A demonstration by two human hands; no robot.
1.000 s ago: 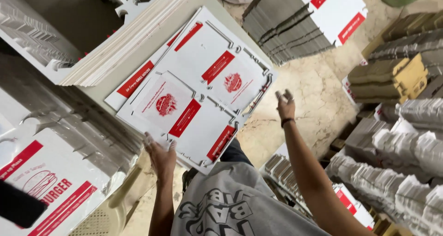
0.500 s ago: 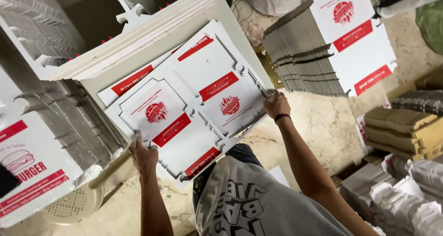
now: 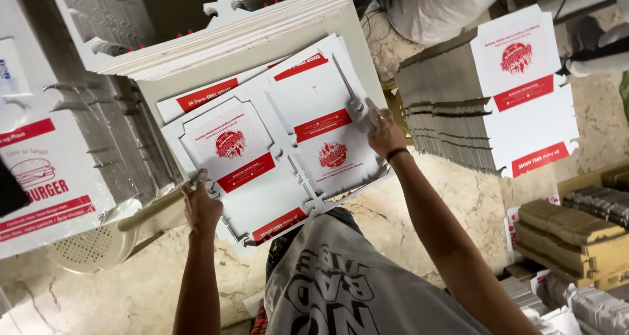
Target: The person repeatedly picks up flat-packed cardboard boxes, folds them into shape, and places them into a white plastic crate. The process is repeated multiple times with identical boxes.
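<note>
A flat, die-cut white cardboard sheet with red printed panels lies on a pale worktable in front of me. My left hand grips the sheet's near left edge. My right hand holds its right edge, where a narrow strip of waste card sticks up along the border. More printed sheets lie under the top one. A thick stack of blank sheets rests at the table's far side.
A tall pile of printed box blanks stands at the right. Bundles of brown cardboard sit on the marble floor lower right. Another printed stack is at the left, above a pale plastic stool. A person's white clothing shows at the top.
Both hands have reached forward from below the table's edge and taken hold of the top printed sheet at its left and right edges. The view has shifted toward the table.
</note>
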